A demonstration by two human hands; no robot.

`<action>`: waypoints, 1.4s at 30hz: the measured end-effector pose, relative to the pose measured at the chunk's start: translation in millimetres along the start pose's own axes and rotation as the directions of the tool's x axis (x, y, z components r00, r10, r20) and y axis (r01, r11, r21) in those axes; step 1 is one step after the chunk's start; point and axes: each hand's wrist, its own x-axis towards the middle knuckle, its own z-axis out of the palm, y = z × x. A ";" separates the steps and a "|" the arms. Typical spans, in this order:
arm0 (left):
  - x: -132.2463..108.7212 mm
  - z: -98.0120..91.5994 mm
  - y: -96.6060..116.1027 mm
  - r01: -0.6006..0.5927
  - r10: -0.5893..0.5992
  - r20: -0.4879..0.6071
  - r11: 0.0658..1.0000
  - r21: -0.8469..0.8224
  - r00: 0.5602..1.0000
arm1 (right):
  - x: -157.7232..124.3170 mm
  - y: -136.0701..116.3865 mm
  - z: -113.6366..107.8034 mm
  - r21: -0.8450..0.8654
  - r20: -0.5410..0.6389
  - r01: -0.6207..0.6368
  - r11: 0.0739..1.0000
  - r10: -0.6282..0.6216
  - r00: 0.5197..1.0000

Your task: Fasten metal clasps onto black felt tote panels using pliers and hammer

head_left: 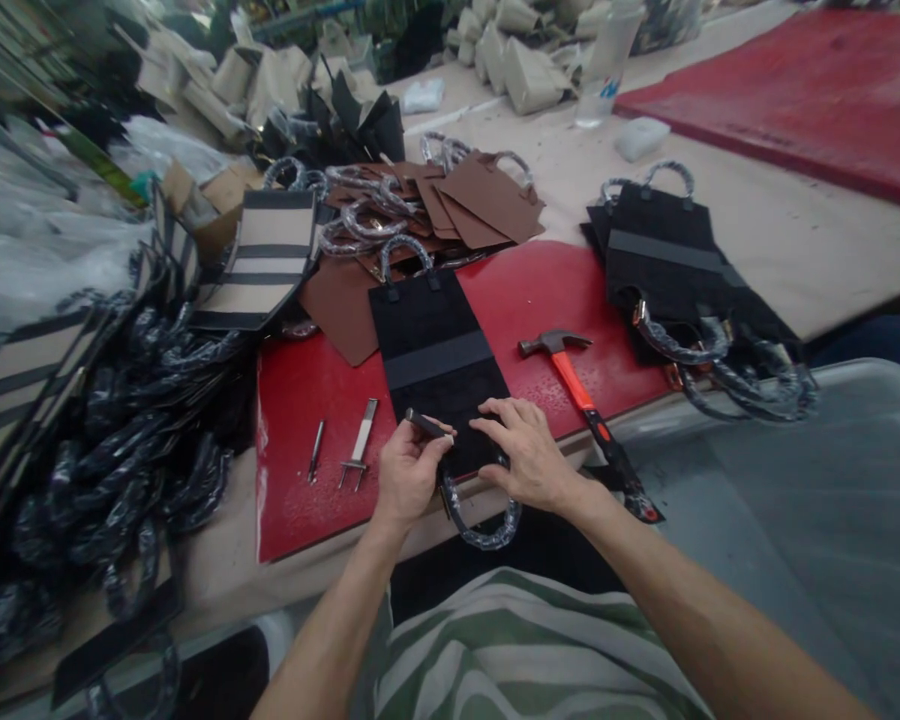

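A black bag panel (435, 350) with a grey band lies flat on the red mat (307, 390), one wrapped handle at its far end and another wrapped handle (484, 525) hanging over the table's near edge. My left hand (409, 470) is closed, pinching a small dark strap piece (425, 424) at the panel's near left corner. My right hand (525, 450) lies flat on the panel's near edge with its fingers stretched out, holding nothing.
An orange-handled hammer (581, 395) lies right of the panel. A metal punch (316, 450) and a pronged tool (360, 445) rest on the mat at left. Brown panels (480, 200), finished black bags (667, 260) and striped pieces (262, 255) are piled around. A grey bin (795, 500) stands at right.
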 end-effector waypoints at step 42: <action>-6.9 3.6 -15.9 -0.435 0.376 0.218 0.759 0.484 0.900 | -22.1 46.1 -66.1 -0.112 -0.108 -0.628 0.770 0.619 0.778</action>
